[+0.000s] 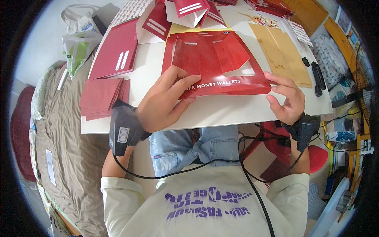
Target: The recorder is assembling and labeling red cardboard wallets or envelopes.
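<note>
A red glossy cardboard package [221, 81] with flaps and cut-out windows lies at the table's near middle, its near edge slightly lifted. My left hand [166, 98] grips its near left part, fingers on top and thumb at the near edge. At the right corner, my right hand [288, 96] touches the card with its fingertips, thumb held apart from it. One flap [233, 51] stands folded up on the package's right side, beside a white opening.
Dark red folders [114, 51] lie at left, with a stack of red envelopes [103, 96] nearer me. Standing folded red cards [156, 21] are at the back. Yellow-brown sheets [280, 55] and black objects [317, 77] lie at right. Black cables [205, 166] cross my lap.
</note>
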A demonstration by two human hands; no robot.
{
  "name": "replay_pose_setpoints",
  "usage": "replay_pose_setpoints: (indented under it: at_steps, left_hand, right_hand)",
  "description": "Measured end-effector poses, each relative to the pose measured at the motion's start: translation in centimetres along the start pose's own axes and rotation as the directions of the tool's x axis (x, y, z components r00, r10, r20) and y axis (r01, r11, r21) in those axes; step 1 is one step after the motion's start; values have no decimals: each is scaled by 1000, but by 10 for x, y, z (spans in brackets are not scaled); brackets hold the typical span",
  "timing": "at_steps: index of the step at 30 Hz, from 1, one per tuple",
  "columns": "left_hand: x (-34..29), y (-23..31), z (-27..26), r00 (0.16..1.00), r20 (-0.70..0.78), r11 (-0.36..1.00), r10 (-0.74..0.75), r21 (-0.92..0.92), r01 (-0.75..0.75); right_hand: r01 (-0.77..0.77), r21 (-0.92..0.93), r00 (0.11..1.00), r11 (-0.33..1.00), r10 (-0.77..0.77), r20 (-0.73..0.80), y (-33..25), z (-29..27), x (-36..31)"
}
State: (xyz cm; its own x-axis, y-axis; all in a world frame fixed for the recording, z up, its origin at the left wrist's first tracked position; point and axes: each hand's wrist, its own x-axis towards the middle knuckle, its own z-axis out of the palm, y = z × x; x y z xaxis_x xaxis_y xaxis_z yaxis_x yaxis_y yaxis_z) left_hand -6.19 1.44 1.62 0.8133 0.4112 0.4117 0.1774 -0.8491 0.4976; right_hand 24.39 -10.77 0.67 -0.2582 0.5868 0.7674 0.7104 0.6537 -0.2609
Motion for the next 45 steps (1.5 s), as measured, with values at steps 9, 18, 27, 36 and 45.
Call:
replay_pose_setpoints:
  at_steps: [9, 18, 27, 36, 45]
  left_hand:
    - [2, 4, -3, 1000, -10, 993, 12, 118, -11]
    - [6, 13, 5, 986, 5, 872, 168, 466, -151]
    - [8, 10, 6, 988, -52, 922, 143, 370, -114]
    - [9, 7, 7, 996, -29, 951, 84, 300, -72]
    - [14, 8, 11, 963, -104, 830, 250, 535, -157]
  right_hand:
    - [190, -320, 971, 928, -128, 204, -13, 8, 31]
    - [-10, -45, 995, 999, 15, 103, -7, 19, 29]
    - [-86, 36, 994, 996, 83, 64, -7, 23, 21]
    - [-102, -54, 993, 993, 105, 52, -9, 24, 21]
    - [230, -319, 972, 919, -200, 124, -2, 17, 25]
